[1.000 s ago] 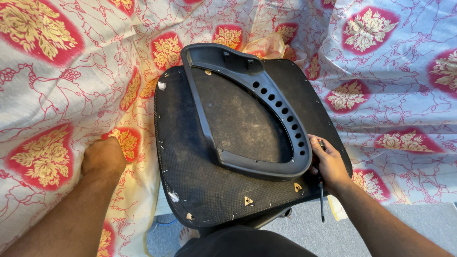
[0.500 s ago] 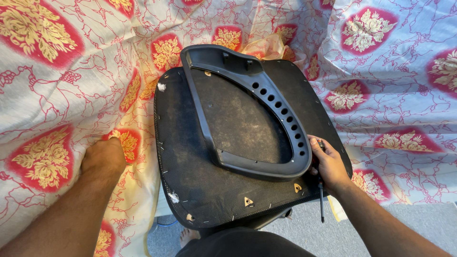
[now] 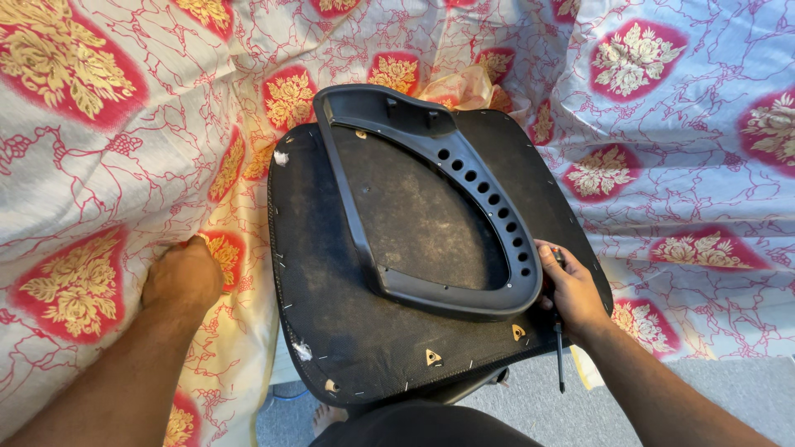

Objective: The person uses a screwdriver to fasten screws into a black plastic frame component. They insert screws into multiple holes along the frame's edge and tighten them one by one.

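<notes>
A black upside-down chair seat lies on the patterned bed sheet, its dusty underside facing up. A dark grey plastic bracket with a row of round holes rests on it. My right hand sits at the bracket's lower right corner, fingers closed on a thin black tool whose shaft points down past the seat's edge. My left hand is balled into a fist and presses on the sheet just left of the seat, holding nothing.
The white sheet with red and gold flower patches covers the bed on all sides. A crumpled beige plastic bag lies behind the seat. Grey floor shows below the seat's front edge.
</notes>
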